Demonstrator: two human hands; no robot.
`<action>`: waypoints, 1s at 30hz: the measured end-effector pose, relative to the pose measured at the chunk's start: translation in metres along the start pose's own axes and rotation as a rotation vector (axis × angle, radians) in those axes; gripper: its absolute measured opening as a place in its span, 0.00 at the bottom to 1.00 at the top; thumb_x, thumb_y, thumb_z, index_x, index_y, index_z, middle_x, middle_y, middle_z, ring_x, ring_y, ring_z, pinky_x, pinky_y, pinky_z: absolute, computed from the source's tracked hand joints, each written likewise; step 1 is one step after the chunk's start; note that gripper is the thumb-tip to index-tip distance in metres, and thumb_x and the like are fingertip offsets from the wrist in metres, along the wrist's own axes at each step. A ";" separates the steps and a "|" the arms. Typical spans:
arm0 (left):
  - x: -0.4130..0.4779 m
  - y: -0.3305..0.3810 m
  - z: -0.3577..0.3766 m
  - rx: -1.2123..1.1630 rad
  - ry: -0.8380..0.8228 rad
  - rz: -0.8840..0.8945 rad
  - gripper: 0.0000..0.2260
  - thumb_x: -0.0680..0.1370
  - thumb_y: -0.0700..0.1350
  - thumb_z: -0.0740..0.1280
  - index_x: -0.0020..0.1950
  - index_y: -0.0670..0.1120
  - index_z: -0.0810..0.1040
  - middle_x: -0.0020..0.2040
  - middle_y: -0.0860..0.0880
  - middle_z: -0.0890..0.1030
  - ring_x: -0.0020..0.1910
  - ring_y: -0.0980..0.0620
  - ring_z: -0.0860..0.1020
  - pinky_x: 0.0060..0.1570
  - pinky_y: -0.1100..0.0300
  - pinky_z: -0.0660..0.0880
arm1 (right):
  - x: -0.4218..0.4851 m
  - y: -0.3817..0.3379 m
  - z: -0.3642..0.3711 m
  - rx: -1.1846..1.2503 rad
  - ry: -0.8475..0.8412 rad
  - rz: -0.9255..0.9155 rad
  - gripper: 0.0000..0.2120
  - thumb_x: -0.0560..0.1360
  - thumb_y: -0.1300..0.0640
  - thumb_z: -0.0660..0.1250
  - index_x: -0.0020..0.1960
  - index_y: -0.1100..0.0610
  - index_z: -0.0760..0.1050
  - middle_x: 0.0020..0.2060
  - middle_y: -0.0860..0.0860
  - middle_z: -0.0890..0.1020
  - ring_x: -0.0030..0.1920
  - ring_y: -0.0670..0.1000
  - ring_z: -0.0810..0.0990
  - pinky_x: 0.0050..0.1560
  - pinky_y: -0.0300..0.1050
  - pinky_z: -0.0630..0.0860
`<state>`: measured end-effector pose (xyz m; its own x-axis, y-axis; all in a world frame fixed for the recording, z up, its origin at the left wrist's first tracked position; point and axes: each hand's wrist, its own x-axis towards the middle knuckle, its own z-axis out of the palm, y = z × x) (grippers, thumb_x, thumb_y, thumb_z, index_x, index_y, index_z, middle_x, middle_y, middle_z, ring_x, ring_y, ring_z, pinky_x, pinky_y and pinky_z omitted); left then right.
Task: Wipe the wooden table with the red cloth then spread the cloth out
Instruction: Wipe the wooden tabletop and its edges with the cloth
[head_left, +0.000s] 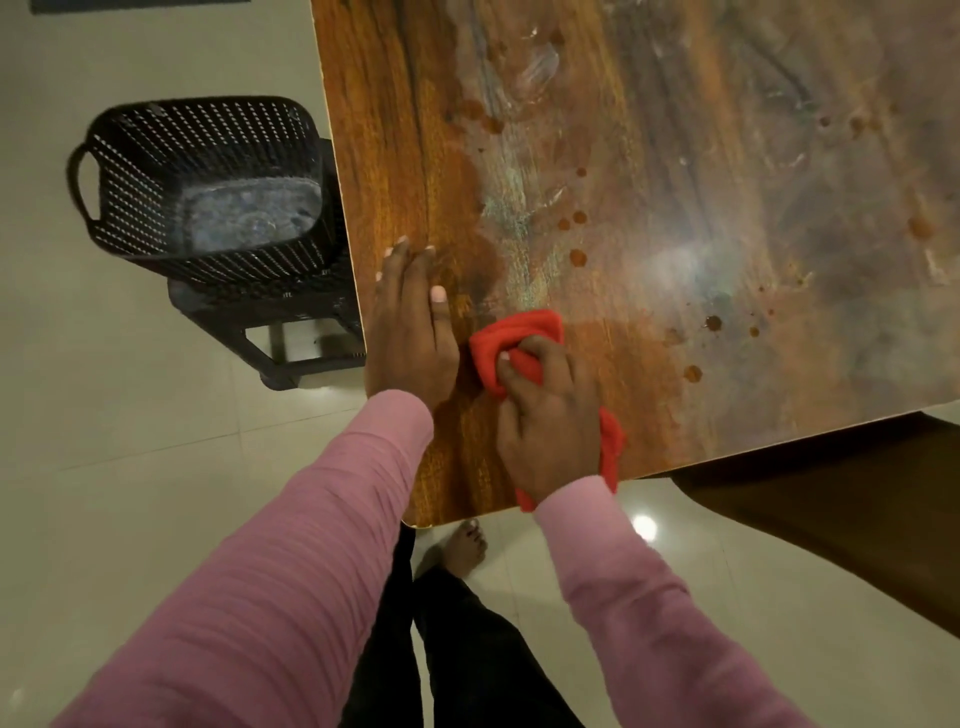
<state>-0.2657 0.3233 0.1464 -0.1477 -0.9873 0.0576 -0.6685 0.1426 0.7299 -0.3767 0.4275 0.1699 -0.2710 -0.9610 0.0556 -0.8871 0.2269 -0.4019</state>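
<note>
The wooden table (649, 156) fills the upper right of the head view, its near corner close to me. Brown drops and pale smears mark its surface. A bunched red cloth (519, 335) lies near that corner, and my right hand (550, 415) grips it, pressing it on the wood; a red tail sticks out under my wrist. My left hand (410, 332) rests flat on the table just left of the cloth, fingers spread, holding nothing.
A black perforated basket (202, 182) stands on a dark low stool (270, 332) left of the table's edge. Pale floor tiles (130, 493) lie below. A dark brown chair seat (831, 509) sits under the table's right side. My bare foot (465, 548) shows under the corner.
</note>
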 end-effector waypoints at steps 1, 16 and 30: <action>0.000 0.000 0.001 0.006 0.000 0.005 0.20 0.83 0.48 0.49 0.72 0.44 0.66 0.76 0.45 0.62 0.75 0.45 0.59 0.71 0.41 0.59 | -0.002 -0.001 0.001 -0.033 -0.017 -0.055 0.18 0.70 0.55 0.59 0.55 0.55 0.81 0.59 0.55 0.77 0.56 0.59 0.72 0.57 0.53 0.70; 0.002 0.004 -0.002 0.002 0.009 -0.006 0.19 0.82 0.45 0.51 0.70 0.41 0.69 0.74 0.42 0.65 0.74 0.43 0.60 0.74 0.47 0.53 | 0.040 -0.022 0.011 -0.037 -0.076 -0.089 0.20 0.70 0.57 0.57 0.56 0.57 0.81 0.59 0.56 0.77 0.56 0.60 0.73 0.59 0.53 0.71; 0.097 -0.003 -0.009 0.066 0.023 0.079 0.19 0.82 0.45 0.51 0.71 0.41 0.68 0.74 0.42 0.65 0.75 0.43 0.57 0.75 0.48 0.50 | 0.046 -0.017 0.005 -0.216 0.040 0.210 0.18 0.71 0.53 0.62 0.60 0.55 0.79 0.63 0.56 0.76 0.65 0.64 0.69 0.63 0.63 0.63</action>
<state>-0.2711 0.2267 0.1557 -0.1853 -0.9741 0.1295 -0.7022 0.2234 0.6760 -0.3725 0.3790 0.1747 -0.4678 -0.8834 0.0292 -0.8678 0.4528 -0.2047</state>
